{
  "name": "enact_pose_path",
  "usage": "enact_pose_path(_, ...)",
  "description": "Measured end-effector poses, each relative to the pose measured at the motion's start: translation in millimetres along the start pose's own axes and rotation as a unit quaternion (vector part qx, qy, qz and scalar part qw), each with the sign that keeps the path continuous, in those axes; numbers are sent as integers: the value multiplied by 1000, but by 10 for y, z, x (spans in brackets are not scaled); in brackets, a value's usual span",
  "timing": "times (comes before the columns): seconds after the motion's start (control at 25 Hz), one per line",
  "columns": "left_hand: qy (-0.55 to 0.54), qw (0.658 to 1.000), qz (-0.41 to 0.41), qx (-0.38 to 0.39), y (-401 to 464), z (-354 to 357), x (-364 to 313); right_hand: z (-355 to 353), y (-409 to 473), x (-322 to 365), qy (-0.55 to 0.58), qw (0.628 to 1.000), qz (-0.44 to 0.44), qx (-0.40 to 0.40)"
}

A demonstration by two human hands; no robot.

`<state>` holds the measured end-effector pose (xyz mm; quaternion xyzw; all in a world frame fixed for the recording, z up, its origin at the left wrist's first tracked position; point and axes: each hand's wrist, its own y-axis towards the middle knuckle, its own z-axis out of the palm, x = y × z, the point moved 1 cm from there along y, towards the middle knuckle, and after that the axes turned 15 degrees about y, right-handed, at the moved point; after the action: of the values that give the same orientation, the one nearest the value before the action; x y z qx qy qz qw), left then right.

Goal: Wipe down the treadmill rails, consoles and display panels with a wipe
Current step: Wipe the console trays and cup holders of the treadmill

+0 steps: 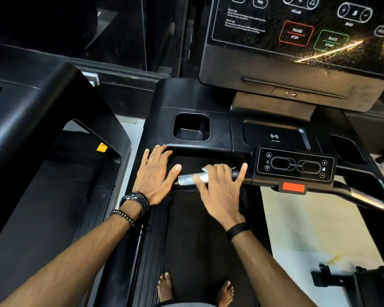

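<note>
- My right hand [220, 185] lies over the silver grip bar [186, 179], fingers spread and mostly straight, pressing a white wipe [205, 171] against the metal; only scraps of the wipe show, at twelve o'clock of my knuckles and under the palm.
- My left hand [155, 173] sits at nine o'clock of the right, flat and apart from the bar, fingertips resting on the edge of the black console tray [164, 120], holding nothing.
- To do this pass well, I judge I should wrap the wipe round the bar rather than only press from above, so the underside gets cleaned, and keep the left hand braced on the tray.
- At three o'clock of the right hand, just beside it, sits the small control pad [295, 163] with the red stop tab [293, 187]; I would keep clear of those keys while rubbing.
- At one o'clock, well above, the display panel [302, 29] looks speckled, so I judge it still needs wiping.
- Hidden: most of the wipe, the bar beneath my palm, and the panel's top and right, which are cut off.
- Whether the wipe is damp, I cannot tell.
</note>
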<state>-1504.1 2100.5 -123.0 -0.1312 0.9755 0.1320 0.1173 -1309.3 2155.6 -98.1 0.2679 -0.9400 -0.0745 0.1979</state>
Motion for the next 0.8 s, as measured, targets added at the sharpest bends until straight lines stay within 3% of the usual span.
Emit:
enact_pose_path(0.08, -1, 1000, 1, -2, 9, 3, -2, 55, 24, 138, 19, 1000, 20, 4)
enact_pose_path(0.2, 0, 1000, 0, -4, 4, -10, -9, 174, -87, 422, 41, 996, -57, 48)
enact_pose_path(0.36, 8, 1000, -2, -5, -15, -17, -14, 87, -176, 222, 89, 987, -129, 46)
enact_pose_path(0.6, 24, 1000, 8, 9, -26, -16, -39, -141, -118, -303, 67, 996, -43, -40)
enact_pose_path(0.72, 39, 999, 10, 17, -18, -17, -48, -27, -158, -115, 102, 991, 14, -81)
enact_pose_path(0.8, 47, 999, 15, 17, -24, -18, -56, 64, -179, 59, 126, 988, -3, -85)
